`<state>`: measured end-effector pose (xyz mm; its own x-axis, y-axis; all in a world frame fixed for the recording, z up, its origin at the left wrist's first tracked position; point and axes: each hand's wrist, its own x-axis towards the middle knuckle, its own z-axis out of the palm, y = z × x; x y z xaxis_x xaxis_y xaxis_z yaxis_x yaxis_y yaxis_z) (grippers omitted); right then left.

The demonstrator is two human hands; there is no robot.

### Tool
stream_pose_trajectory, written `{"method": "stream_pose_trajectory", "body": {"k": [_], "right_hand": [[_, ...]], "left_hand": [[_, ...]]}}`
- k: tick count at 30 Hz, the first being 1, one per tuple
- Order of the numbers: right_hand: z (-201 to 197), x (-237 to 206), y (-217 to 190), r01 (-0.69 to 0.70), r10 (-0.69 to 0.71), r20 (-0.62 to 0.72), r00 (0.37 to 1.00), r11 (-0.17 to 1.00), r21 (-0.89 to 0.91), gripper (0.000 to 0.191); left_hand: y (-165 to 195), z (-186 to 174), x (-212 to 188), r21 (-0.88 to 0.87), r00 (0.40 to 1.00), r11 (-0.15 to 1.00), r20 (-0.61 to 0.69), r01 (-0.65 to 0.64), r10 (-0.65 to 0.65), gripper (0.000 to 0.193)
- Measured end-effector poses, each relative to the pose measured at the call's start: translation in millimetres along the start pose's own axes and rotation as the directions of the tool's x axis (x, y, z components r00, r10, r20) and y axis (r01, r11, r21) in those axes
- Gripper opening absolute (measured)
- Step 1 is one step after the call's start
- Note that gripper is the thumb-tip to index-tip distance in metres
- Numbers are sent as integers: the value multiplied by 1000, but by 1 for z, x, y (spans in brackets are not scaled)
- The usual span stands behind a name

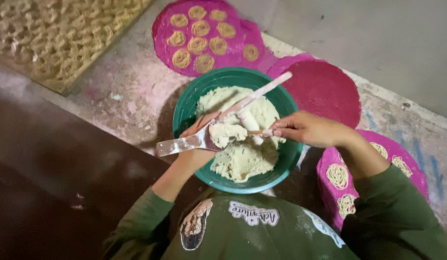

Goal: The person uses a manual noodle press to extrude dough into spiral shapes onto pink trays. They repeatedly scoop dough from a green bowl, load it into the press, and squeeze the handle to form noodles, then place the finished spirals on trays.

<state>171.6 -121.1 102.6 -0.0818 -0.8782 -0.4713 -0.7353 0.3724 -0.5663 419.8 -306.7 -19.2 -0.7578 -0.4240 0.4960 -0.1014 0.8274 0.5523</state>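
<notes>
Head view, looking straight down: green bowl (185, 113) sits on the floor (132, 91) just in front of the person, approx. half full of pale dough (243, 159). Left hand (197, 139) is over the bowl's near-left side, fingers closed around a metal press tool (177, 144); its flat silver end sticks out left past the bowl rim, and a lump of dough sits on it at the hand. A long whitish handle (264, 89), dough-smeared, runs from the hand up-right and crosses the bowl's far rim. Right hand (305, 129) comes in from the right, fingers pinched narrow on a thin stick (256, 132) whose tip touches the dough lump on the tool. Both arms in green sleeves (392, 216); green shirt front w/ flour marks at bottom of frame. Round pink mats lie around the bowl: one at top (161, 24) carries approx. nine coiled noodle spirals (198, 45), one bare mat (324, 89) just right of the bowl, touching the top one, and a third (324, 168) under the right forearm w/ several spirals, partly hidden. Woven tray (55, 38) w/ many more coils at top left, blurred. Dark surface at left; grey wall at top right.
</notes>
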Motion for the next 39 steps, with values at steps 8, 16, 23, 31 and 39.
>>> {"method": "stream_pose_trajectory", "body": {"k": [8,16,23,31,39], "right_hand": [[-10,4,-96,8,-187,-298,936,859,-513,23],[14,26,-120,-19,-203,-169,965,584,-812,17],[33,-5,-95,36,-411,-293,863,629,-776,23],[0,-36,-102,-52,-282,-393,875,753,-656,23],[36,10,-135,4,-375,-249,893,560,-829,22]], "left_hand": [[-19,11,2,-315,968,925,-57,213,-243,36],[-20,5,12,255,989,964,-105,-75,104,55],[-12,-4,-3,73,944,961,180,267,-276,46],[7,-39,20,44,999,999,-37,12,-10,59],[17,-18,27,-2,999,1000,36,-11,11,54]]}}
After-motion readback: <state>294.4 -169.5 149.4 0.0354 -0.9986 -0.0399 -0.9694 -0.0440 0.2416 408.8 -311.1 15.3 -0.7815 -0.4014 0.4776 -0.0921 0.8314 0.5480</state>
